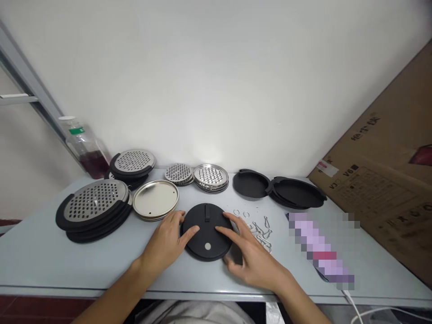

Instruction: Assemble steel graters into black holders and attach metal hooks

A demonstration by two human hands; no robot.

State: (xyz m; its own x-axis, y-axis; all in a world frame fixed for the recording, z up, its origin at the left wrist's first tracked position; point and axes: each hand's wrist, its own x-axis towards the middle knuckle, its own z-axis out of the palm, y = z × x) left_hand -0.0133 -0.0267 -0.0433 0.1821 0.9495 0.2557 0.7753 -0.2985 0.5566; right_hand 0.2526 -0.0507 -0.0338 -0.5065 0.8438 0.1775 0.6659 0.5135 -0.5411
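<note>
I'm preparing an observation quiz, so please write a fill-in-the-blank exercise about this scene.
1. The left hand and right hand both touch a round piece coloured ____.
2. The bottle has a label coloured ____.
3. The large box at the right is made of ____.
4. The loose metal clips lie nearer the ____ hand.
Missing words: black; green; cardboard; right.

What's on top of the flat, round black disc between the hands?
On the disc: a narrow black rectangular tab and a round pale spot. The left hand and right hand lap over its sides; the surface beneath them is hidden.
</note>
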